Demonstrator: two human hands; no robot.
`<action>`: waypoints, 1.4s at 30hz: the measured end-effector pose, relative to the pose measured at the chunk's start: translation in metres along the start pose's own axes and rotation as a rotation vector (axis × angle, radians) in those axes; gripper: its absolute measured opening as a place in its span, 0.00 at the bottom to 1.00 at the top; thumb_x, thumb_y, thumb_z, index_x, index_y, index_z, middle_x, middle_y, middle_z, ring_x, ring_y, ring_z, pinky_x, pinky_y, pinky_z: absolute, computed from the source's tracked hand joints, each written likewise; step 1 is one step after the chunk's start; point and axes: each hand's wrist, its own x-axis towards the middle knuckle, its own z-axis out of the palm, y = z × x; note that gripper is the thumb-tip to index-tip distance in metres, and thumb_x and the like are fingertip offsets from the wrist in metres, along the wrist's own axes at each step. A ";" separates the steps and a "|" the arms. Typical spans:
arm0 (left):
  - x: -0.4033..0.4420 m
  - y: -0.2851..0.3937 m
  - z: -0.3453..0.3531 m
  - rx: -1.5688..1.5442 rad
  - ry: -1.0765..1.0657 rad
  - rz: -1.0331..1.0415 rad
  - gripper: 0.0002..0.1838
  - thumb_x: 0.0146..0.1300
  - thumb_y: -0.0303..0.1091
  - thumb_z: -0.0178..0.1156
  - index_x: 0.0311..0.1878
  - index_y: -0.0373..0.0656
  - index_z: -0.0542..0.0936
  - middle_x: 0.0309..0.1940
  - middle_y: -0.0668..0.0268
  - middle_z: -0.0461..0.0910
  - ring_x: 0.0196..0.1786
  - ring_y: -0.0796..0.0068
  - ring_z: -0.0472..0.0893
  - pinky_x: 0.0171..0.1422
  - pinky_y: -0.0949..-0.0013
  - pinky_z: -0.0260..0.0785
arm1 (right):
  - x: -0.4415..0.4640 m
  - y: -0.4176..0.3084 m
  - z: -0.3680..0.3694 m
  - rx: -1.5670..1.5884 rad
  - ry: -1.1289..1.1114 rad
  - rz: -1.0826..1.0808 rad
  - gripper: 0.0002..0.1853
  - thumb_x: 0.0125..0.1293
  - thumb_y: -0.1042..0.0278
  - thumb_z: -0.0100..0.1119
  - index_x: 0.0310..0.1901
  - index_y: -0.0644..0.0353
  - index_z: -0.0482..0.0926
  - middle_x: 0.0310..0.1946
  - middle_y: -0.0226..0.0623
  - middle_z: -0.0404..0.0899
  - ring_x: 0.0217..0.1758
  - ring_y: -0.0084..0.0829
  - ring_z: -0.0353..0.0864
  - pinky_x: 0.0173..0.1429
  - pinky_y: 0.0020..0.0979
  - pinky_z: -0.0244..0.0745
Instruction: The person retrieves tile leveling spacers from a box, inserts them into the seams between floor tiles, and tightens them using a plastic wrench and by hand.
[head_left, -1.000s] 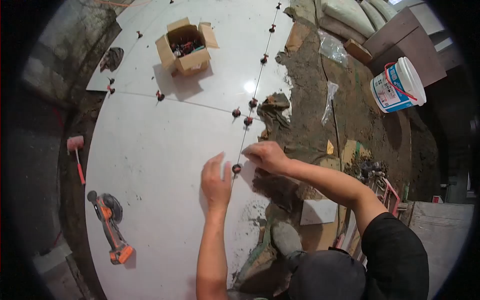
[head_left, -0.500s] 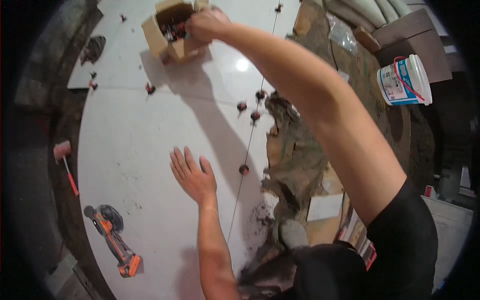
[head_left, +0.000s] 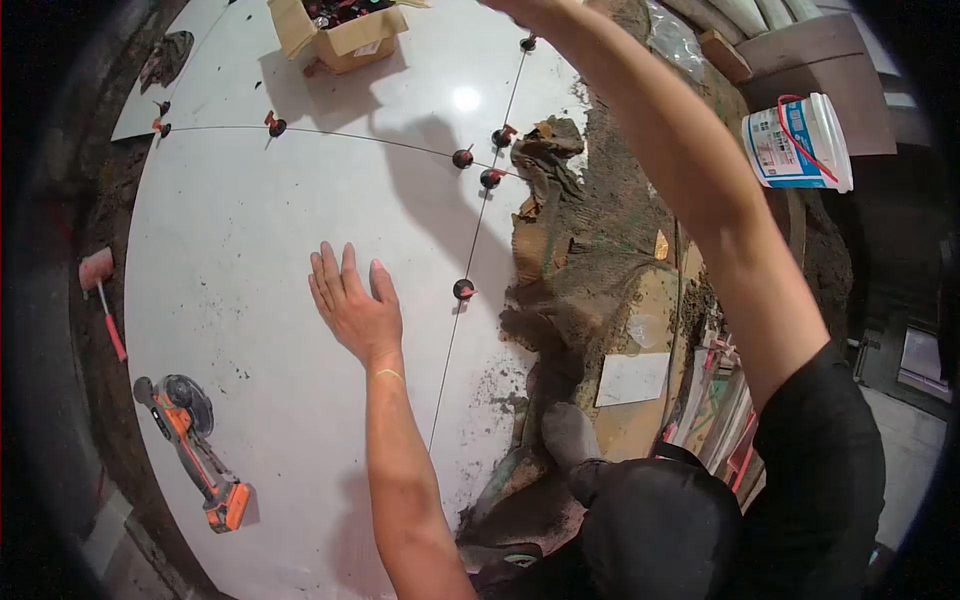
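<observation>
My left hand (head_left: 358, 310) lies flat on the large white tile (head_left: 290, 220), fingers stretched and holding nothing. My right arm reaches to the top edge, where only a sliver of my right hand (head_left: 515, 6) shows; its fingers are out of frame. To its left, an open cardboard box (head_left: 360, 42) holds many small black and red pieces. Along the joints stand several black and red tile levelers, including one (head_left: 463, 289) right of my left hand, one (head_left: 490, 178) near the joint crossing and another (head_left: 528, 43) near the right hand.
An orange and black cordless grinder (head_left: 195, 450) lies on the tile at lower left. Beyond the left edge is a rubber mallet (head_left: 100, 280). Torn, muddy sheeting (head_left: 570, 250) borders the right edge. A white bucket (head_left: 797, 143) and a small white tile piece (head_left: 633, 379) are farther right.
My right hand has left the box and moved right, mostly out of view. The view has shifted, so the box sits higher. My left hand stays flat on the tile.
</observation>
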 end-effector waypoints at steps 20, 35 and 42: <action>-0.014 0.087 -0.050 -0.232 -0.367 0.646 0.03 0.71 0.30 0.73 0.43 0.44 0.89 0.39 0.63 0.83 0.44 0.56 0.85 0.54 0.52 0.80 | -0.381 0.112 0.095 -0.043 -0.348 -0.439 0.21 0.75 0.63 0.79 0.67 0.55 0.89 0.61 0.41 0.88 0.68 0.49 0.88 0.72 0.49 0.84; -0.016 0.080 -0.048 -0.140 -0.416 0.689 0.06 0.72 0.33 0.74 0.43 0.43 0.87 0.41 0.60 0.85 0.47 0.52 0.86 0.54 0.50 0.80 | -0.380 0.102 0.165 -0.292 -0.226 -0.395 0.19 0.68 0.55 0.81 0.44 0.60 0.82 0.41 0.43 0.90 0.47 0.52 0.93 0.56 0.51 0.86; -0.019 0.084 -0.046 -0.110 -0.383 0.650 0.07 0.74 0.34 0.74 0.41 0.43 0.85 0.40 0.59 0.84 0.45 0.52 0.85 0.52 0.49 0.80 | -0.385 0.104 0.167 -0.226 -0.104 -0.421 0.19 0.67 0.54 0.79 0.44 0.61 0.83 0.39 0.46 0.91 0.44 0.55 0.94 0.52 0.54 0.87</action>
